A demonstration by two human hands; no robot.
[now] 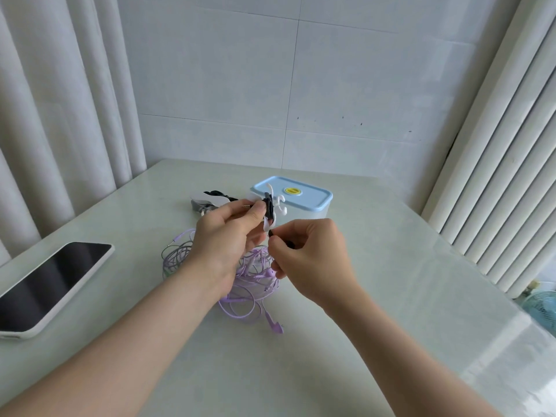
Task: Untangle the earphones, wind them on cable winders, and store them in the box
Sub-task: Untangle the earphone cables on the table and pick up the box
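Both bare hands are up over the pale green glossy table (pixel 376 266), working close together. The left hand (pixel 222 236) pinches a white, figure-shaped plastic cable winder (pixel 272 210) between thumb and fingertips, holding it upright; black earphone cable (pixel 268 209) is wrapped tightly around its middle, and a gold-tipped jack pokes out just above the fingers. The right hand (pixel 307 257) sits just beside and slightly below, fingers curled in, pinching the loose black end of that cable (pixel 270 233) right at the winder's lower edge.

Under the hands, on the tabletop, lies a tangled heap of lilac and grey earphone cables (pixel 249 284), loops spilling out to the left and a lilac earbud trailing toward the near edge.

Farther back stands the translucent rectangular plastic box (pixel 313 203) with its light blue lid on, a yellow round mark at the lid's centre. To its left, touching the table, rests a second white winder already wrapped in black cable (pixel 210 198).

Off to the left, well apart from the tangle, a dark-screened smartphone in a white case (pixel 48 287) lies flat. White pleated curtains (pixel 60 100) hang on both sides of a tiled wall.
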